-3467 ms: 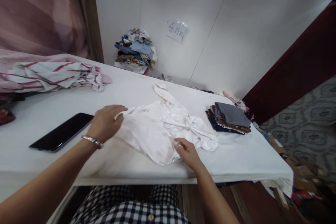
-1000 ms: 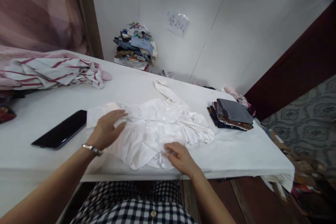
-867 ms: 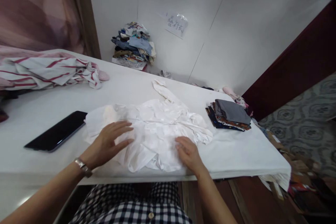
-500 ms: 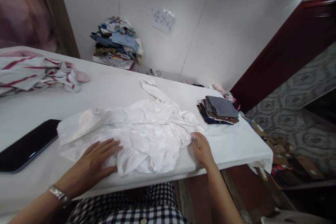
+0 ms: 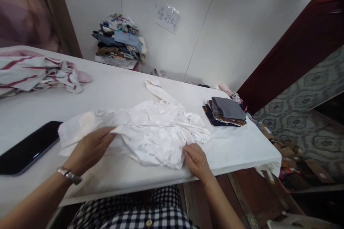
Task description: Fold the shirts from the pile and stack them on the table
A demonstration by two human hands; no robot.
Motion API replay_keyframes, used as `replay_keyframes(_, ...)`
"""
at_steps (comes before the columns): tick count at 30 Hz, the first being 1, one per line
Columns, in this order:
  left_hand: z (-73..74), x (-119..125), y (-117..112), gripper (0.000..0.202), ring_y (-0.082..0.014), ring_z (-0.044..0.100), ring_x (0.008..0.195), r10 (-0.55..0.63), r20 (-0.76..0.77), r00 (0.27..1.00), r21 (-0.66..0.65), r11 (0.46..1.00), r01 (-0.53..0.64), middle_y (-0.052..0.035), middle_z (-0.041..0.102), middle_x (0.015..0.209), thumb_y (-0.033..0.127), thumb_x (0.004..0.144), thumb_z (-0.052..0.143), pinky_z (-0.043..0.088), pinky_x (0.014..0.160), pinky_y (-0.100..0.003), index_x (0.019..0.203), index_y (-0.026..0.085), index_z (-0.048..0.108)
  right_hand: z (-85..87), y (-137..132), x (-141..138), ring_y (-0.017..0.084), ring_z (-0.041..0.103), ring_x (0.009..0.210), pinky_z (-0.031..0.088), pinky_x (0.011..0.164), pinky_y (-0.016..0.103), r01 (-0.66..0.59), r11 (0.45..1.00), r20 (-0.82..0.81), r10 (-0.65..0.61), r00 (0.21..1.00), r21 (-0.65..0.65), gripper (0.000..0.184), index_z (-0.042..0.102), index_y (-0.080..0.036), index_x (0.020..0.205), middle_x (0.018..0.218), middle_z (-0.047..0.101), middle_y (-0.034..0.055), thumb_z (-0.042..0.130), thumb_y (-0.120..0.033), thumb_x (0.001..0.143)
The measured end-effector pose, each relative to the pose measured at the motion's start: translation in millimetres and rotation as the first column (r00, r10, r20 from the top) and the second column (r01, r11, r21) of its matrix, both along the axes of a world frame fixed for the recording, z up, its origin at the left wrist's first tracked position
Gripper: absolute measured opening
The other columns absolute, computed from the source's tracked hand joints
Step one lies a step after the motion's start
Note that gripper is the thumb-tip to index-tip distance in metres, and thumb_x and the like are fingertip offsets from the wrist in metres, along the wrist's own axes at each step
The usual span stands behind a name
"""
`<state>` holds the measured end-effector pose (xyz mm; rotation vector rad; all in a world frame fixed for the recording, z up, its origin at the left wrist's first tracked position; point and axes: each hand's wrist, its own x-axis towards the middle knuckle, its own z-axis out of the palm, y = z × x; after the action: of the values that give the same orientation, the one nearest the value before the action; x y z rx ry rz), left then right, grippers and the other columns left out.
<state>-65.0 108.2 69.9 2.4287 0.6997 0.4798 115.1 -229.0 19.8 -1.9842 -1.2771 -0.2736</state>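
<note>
A white shirt lies spread on the white-covered table, one sleeve pointing toward the wall. Its near edge is lifted a little between my hands. At the left part of that edge, my left hand pinches the cloth, the fingertips partly covered by it. Lower on the right, my right hand is closed on the shirt's near side edge. A wristwatch circles my left wrist.
A black phone-like slab lies left of the shirt. Behind it is a red-striped white garment. Folded clothes sit at the right. A tall clothes pile stands by the wall, near a handwritten sign.
My left hand has gone from lying flat on the shirt to pinching its edge. My right hand has moved left and nearer me. The shirt's near edge has been raised and drawn inward.
</note>
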Motion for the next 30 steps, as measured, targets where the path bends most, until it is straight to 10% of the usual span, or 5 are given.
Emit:
replay_keyframes(10, 80.2, 89.8, 92.8, 0.069, -0.0207, 0.06, 0.1, 0.251, 0.005, 0.968, 0.177, 0.952, -0.248, -0.0014, 0.069, 0.082, 0.059, 0.088, 0.021, 0.039, 0.075, -0.034, 0.085, 0.003, 0.062, 8.1, 28.0, -14.4, 0.021, 0.063, 0.094, 0.052, 0.083, 0.037, -0.044, 0.996, -0.087, 0.051, 0.995, 0.075, 0.031, 0.064, -0.023, 0.115, 0.102, 0.07, 0.0086, 0.049, -0.016, 0.088)
replay_keyframes(17, 42.3, 70.6, 21.0, 0.043, -0.0186, 0.062, 0.078, -0.095, -0.128, 0.987, 0.169, 0.979, 0.117, -0.0047, 0.071, 0.087, 0.053, 0.086, 0.043, 0.042, 0.07, -0.03, 0.084, 0.019, 0.069, -6.2, 35.5, -15.5, 0.021, 0.064, 0.092, 0.052, 0.082, 0.034, -0.047, 0.999, -0.148, 0.043, 0.988, -0.021, 0.027, 0.067, -0.022, 0.105, 0.096, 0.071, 0.008, 0.048, -0.016, 0.088)
replay_keyframes(22, -2.3, 25.3, -48.1, 0.035, -0.025, 0.061, 0.092, -0.501, -0.232, 0.833, 0.171, 0.822, 0.542, -0.007, 0.07, 0.097, 0.051, 0.073, 0.068, 0.043, 0.08, -0.036, 0.094, 0.022, 0.07, -11.7, 39.0, -7.8, 0.02, 0.064, 0.093, 0.05, 0.084, 0.033, -0.028, 0.997, -0.196, 0.013, 0.981, -0.074, 0.027, 0.068, -0.021, 0.102, 0.097, 0.071, 0.0068, 0.048, -0.014, 0.085)
replay_keyframes(27, -27.0, 20.1, -58.3, 0.018, -0.0253, 0.061, 0.093, -0.511, -0.277, 0.814, 0.279, 0.768, 0.577, -0.01, 0.068, 0.094, 0.018, 0.085, 0.049, 0.043, 0.079, -0.038, 0.082, 0.019, 0.067, -11.1, 46.7, -11.8, 0.02, 0.064, 0.092, 0.05, 0.084, 0.033, -0.054, 0.997, -0.212, 0.041, 0.976, -0.054, 0.027, 0.068, -0.022, 0.101, 0.097, 0.071, 0.0057, 0.05, -0.013, 0.083)
replay_keyframes(30, -13.2, 33.4, -54.7, 0.024, -0.0225, 0.062, 0.078, -0.393, -0.277, 0.877, 0.232, 0.858, 0.458, -0.0094, 0.068, 0.082, 0.018, 0.088, 0.039, 0.045, 0.072, -0.036, 0.084, 0.017, 0.063, -8.7, 48.5, -18.1, 0.019, 0.064, 0.088, 0.05, 0.082, 0.031, -0.095, 0.995, -0.257, 0.084, 0.963, -0.032, 0.025, 0.069, -0.022, 0.1, 0.094, 0.07, 0.0053, 0.051, -0.015, 0.084)
